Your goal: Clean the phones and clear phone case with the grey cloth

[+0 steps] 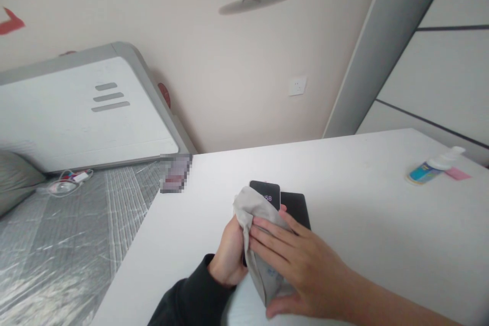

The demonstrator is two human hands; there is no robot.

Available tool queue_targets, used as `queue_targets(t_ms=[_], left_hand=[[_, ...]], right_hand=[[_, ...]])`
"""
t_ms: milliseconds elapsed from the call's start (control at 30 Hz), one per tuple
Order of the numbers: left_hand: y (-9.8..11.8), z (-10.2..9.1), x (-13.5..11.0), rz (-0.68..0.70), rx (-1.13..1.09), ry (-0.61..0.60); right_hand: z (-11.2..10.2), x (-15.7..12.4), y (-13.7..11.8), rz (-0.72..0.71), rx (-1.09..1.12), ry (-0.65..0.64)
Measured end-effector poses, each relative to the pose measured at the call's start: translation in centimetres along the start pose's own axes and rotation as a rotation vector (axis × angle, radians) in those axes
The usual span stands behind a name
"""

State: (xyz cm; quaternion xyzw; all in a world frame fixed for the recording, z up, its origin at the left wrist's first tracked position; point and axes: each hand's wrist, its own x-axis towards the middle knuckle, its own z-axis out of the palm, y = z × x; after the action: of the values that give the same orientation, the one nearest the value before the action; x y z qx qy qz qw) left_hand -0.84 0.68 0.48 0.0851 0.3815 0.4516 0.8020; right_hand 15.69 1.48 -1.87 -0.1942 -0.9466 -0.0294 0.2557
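Observation:
My left hand (228, 257) is wrapped around the side of a smartphone (263, 188), holding it up over the white table. The phone's top end shows, its dark screen lit with part of a clock. A light grey cloth (263, 270) covers the rest of the screen. My right hand (305, 260) lies over the cloth, long fingers pressed flat on it and the thumb at its lower edge. Behind the phone, a flat black object (298, 209) rests on the table; my hands and the cloth hide part of it, and its kind is unclear.
On the right of the white table (362, 204) is a white pump-top bottle (430, 168) with a blue and yellow label, beside a pink slip (457, 173). A blurred-out item (175, 173) sits at the left edge. A plastic-covered mattress (76, 234) adjoins the table.

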Motion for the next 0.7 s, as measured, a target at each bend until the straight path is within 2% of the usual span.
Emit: queue_targets(t_ms=[133,200,267,333,400,500,600,700], left_hand=[[-0.6,0.4,0.3,0.109,-0.011,0.027],[-0.4,0.3,0.5,0.050,-0.010,0.003],[0.4,-0.1,0.6,-0.015,-0.022,-0.012],[1.5,-0.6,0.6,0.013,-0.057,0.010],[2.4,-0.8,0.5,0.093,-0.097,0.035],[2.3,-0.3,0.4,0.140,-0.122,-0.006],[0.9,0.4,0.4,0.129,-0.099,-0.018],[-0.1,0.7,0.4,0.132,-0.067,-0.024]], right_hand=[[0.4,0.3,0.6,0.202,-0.082,0.032],[0.5,0.3,0.1,0.165,-0.065,0.024],[0.4,0.0,-0.7,0.054,-0.003,-0.007],[0.2,-0.3,-1.4,-0.043,0.055,-0.037],[0.0,-0.6,-1.2,-0.051,0.053,-0.039],[-0.1,-0.6,0.2,0.049,-0.046,-0.010],[0.0,0.0,1.2,0.145,-0.136,-0.006],[0.3,0.4,0.4,0.224,-0.155,0.001]])
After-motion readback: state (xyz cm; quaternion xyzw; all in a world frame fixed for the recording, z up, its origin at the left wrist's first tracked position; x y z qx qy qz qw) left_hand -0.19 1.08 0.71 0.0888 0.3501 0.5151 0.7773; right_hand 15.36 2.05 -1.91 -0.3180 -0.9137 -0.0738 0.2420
